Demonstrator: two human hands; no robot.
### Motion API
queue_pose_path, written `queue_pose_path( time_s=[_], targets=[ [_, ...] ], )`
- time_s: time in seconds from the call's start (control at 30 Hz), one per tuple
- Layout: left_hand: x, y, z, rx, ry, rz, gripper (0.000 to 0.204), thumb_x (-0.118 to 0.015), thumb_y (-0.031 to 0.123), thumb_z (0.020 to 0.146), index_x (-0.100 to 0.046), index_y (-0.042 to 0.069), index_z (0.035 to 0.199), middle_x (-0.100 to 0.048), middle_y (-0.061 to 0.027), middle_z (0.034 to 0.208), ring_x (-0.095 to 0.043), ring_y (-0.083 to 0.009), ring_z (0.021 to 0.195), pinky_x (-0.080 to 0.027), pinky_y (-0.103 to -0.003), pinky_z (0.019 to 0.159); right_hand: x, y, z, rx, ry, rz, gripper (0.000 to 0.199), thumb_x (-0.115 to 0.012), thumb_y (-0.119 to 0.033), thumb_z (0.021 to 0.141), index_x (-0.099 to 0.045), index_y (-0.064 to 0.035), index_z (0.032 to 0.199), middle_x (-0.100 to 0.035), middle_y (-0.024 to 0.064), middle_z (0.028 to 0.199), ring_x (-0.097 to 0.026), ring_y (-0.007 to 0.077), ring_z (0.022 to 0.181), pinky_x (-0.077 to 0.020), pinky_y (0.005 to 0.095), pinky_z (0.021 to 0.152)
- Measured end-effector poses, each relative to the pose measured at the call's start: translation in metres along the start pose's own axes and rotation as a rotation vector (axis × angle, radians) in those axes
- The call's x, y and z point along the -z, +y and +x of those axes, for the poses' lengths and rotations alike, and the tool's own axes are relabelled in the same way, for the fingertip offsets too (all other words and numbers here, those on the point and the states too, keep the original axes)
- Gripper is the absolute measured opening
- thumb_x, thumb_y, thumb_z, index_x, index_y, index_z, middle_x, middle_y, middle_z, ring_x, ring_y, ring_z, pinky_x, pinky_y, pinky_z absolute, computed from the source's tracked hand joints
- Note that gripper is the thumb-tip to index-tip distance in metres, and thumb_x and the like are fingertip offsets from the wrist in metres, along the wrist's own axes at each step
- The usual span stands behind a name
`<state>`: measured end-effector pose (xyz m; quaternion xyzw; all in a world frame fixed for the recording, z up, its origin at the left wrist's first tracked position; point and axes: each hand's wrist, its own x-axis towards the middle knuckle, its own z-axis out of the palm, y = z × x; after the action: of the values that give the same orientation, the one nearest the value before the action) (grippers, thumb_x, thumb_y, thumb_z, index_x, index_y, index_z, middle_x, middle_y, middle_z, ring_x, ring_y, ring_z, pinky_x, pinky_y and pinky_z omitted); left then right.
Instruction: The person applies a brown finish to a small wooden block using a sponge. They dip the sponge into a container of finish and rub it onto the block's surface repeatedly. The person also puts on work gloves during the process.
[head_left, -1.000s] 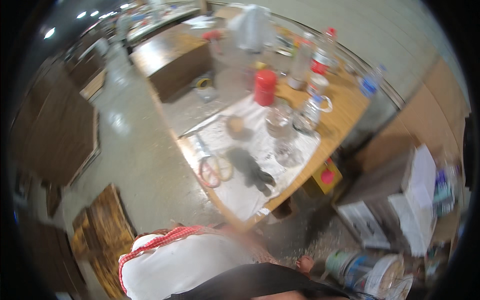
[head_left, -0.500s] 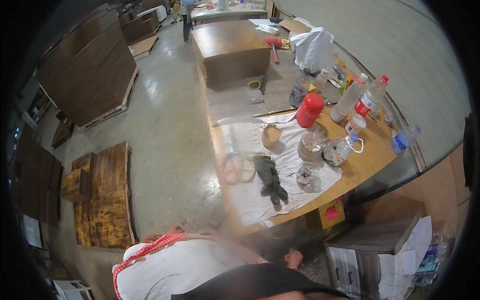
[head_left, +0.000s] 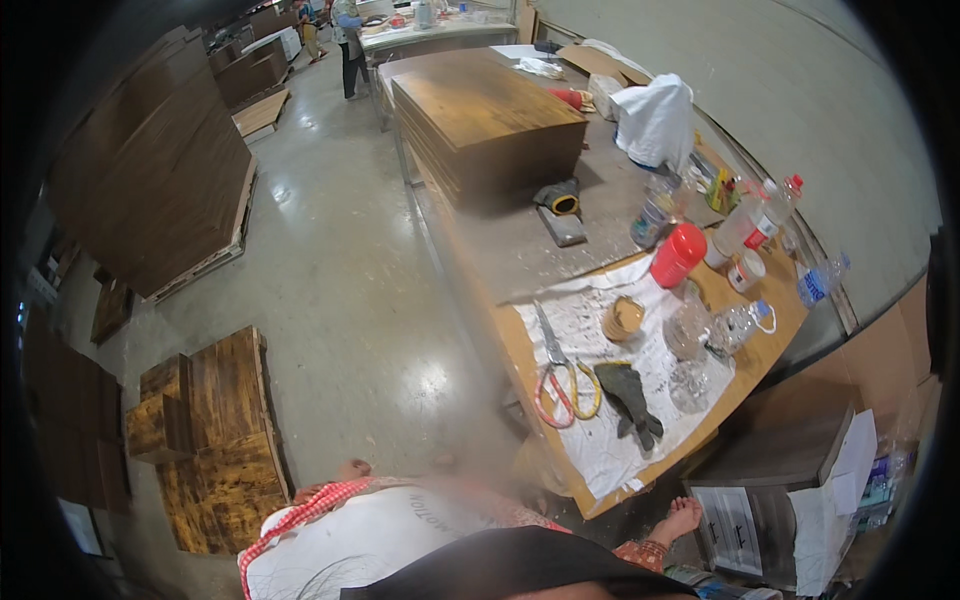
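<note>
Scissors (head_left: pixel 558 375): orange + yellow handles, lying flat on white paper sheet (head_left: pixel 600 440), blades pointing away from person.
Glove (head_left: pixel 628 400): dark, limp, just right of scissors, touching yellow handle loop.
Hands: neither L nor R in view; grip can't be told, nothing seen held.
Tape roll (head_left: pixel 622 320): brownish, on paper beyond glove.
Red container (head_left: pixel 678 256): upright, near far edge of paper.
Clear bottles (head_left: pixel 735 325): on their sides, right of tape roll.
Workbench (head_left: pixel 520 240): wood top, carries all above; stacked dark boards (head_left: pixel 480 115) at far end.
Floor: concrete, wood panels (head_left: pixel 210 440) on person's left.
</note>
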<state>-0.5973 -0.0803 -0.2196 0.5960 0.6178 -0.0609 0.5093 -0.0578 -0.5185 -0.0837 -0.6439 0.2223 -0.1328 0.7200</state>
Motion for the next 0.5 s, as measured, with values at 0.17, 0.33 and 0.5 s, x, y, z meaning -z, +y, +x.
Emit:
queue_pose_path(
  time_s=[0.17,0.33,0.5],
  targets=[
    [0.083,0.025,0.056,0.008,0.146,0.027,0.026,-0.065,0.019,0.076,-0.067,-0.001,0.094,-0.068,-0.013,0.081,-0.067,-0.0213,0.071,-0.053,-0.033,0.066,-0.026,-0.058,-0.042,0.162,0.009,0.02,0.006,-0.05,-0.002,0.084,-0.055,-0.0065,0.083,-0.051,0.0018,0.071,-0.047,0.0107,0.061,-0.0413,0.0219,0.054],
    [0.083,0.113,0.088,-0.23,0.155,-0.113,0.027,-0.063,0.014,0.078,-0.063,-0.005,0.096,-0.067,-0.0128,0.08,-0.067,-0.0193,0.071,-0.052,-0.03,0.066,-0.053,-0.094,-0.059,0.233,0.005,0.049,0.007,-0.05,-0.003,0.086,-0.056,-0.0059,0.086,-0.05,0.0009,0.07,-0.046,0.0098,0.06,-0.0395,0.0213,0.053],
    [0.035,0.203,0.07,-0.6,0.033,0.122,0.027,-0.061,0.019,0.081,-0.063,-0.001,0.1,-0.068,-0.0162,0.086,-0.067,-0.0237,0.077,-0.052,-0.032,0.07,-0.102,-0.109,-0.054,0.302,-0.077,-0.049,0.009,-0.048,-0.004,0.085,-0.057,-0.006,0.086,-0.05,0.0004,0.067,-0.046,0.0093,0.058,-0.0389,0.0223,0.054]
  ],
)
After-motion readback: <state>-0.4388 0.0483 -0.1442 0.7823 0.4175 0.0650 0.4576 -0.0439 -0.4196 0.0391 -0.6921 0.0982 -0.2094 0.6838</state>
